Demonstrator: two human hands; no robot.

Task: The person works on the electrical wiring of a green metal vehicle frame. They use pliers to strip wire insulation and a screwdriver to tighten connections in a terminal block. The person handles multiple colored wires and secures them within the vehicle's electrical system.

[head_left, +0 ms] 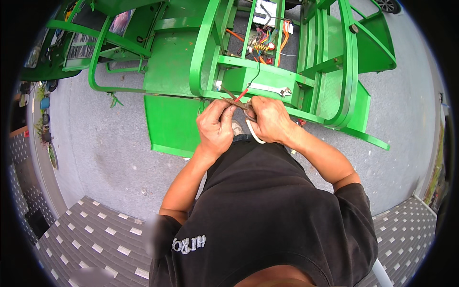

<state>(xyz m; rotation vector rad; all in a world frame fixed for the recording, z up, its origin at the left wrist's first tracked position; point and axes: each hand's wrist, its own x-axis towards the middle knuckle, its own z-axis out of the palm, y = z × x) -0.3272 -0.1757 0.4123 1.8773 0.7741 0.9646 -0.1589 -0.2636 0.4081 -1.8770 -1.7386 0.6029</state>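
Observation:
In front of my waist, my left hand [216, 126] is closed, thumb and forefinger pinching the lower end of a red wire [242, 94]. A thin black lead [256, 76] runs from its top toward the green frame. My right hand [270, 119] is closed round the handles of dark, rusty-looking scissors [236, 102]. A white handle loop [254, 131] hangs below my right fingers. The blades lie across the red wire, close to my left fingertips; whether they touch the wire cannot be told. My fingers hide the wire's end.
A silver wrench [271, 89] lies on a green box [239, 79] just beyond my hands. Bundled coloured wires [263, 40] and a silver metal unit [265, 13] sit inside the green tubular frame [197, 62]. A green panel [169, 124] extends at the left.

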